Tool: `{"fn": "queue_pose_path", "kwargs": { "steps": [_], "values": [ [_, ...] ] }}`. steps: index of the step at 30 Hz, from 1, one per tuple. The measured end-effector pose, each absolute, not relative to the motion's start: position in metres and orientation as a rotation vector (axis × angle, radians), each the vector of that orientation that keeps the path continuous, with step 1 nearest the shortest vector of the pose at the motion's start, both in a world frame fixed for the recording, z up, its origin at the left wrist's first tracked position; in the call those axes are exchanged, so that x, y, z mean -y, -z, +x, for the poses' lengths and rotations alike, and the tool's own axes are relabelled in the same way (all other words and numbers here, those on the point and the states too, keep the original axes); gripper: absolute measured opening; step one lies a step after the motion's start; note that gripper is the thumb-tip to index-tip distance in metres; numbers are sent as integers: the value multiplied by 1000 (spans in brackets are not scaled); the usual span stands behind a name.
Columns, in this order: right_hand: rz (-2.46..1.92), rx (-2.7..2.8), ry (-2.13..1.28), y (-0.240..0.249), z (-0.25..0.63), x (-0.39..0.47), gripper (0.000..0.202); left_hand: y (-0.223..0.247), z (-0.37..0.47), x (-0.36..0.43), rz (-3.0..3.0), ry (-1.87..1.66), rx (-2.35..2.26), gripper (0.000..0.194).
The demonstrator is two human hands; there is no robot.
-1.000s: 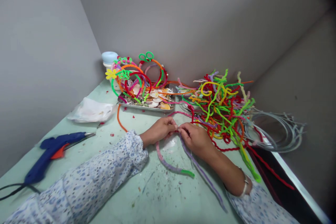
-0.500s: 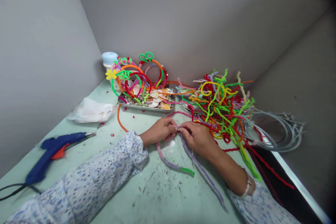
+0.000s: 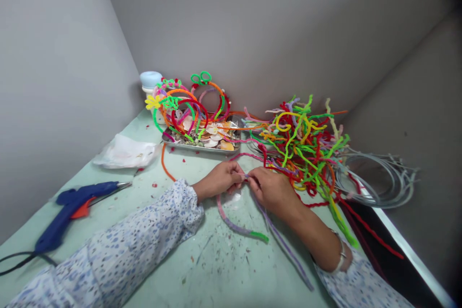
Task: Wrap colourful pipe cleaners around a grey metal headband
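Note:
Over the middle of the table, my two hands nearly meet at the fingertips. My left hand (image 3: 224, 178) is closed in a pinch on a headband wrapped in pipe cleaner (image 3: 231, 224); its curved end hangs below, pink, then purple, then green at the tip. Thumb and fingers of my right hand (image 3: 269, 187) pinch a purple pipe cleaner (image 3: 285, 245) where it meets the band. The long tail of that pipe cleaner trails toward the lower right. The exact spot where the two join is mostly covered by my fingers.
A metal tray (image 3: 202, 147) of shell-like pieces carries several colourful finished headbands (image 3: 180, 110). Tangled pipe cleaners (image 3: 306, 144) heap at right, beside bare hoops (image 3: 382, 183). At left lie a blue glue gun (image 3: 68, 211) and a white plastic bag (image 3: 126, 151). A blue-lidded container (image 3: 150, 82) stands behind.
My right hand has turned slightly, and the upper part of the purple tail has swung a little to the right. My left hand keeps its pinch, nearly still.

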State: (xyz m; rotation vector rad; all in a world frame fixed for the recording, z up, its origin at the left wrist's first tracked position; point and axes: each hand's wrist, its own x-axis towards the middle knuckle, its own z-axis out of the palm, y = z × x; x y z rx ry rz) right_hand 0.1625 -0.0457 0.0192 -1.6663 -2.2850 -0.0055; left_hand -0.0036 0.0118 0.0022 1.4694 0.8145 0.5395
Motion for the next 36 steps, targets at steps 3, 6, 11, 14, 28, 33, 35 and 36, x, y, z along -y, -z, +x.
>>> {"fn": "queue_pose_path", "kwargs": {
  "steps": [3, 6, 11, 14, 28, 33, 35, 36],
  "values": [
    [-1676, 2306, 60, -20, 162, 47, 15, -4, -3, -11, 1488, -552, -797, 19],
    [-1678, 2301, 66, -20, 162, 47, 15, -5, -3, -10, 1489, -575, -767, 20],
    [-1584, 2163, -197, -22, 165, 44, 16, -4, -4, -11, 1445, -599, -782, 21],
    [-1536, 1933, -587, -22, 170, 38, 26, -4, -5, -12, 1381, -609, -820, 20],
    [-1276, 1415, -1164, -2, 170, 29, 34, -6, -4, -13, 1191, -656, -794, 20],
    [-1320, 1395, -1183, -3, 169, 31, 35, -8, 0, -10, 1191, -679, -774, 22],
    [-1352, 1400, -1163, -6, 168, 32, 35, -9, 1, -8, 1204, -672, -781, 21],
    [-1365, 1405, -1143, -7, 168, 32, 34, -9, 1, -7, 1211, -673, -785, 20]
  ]
}}
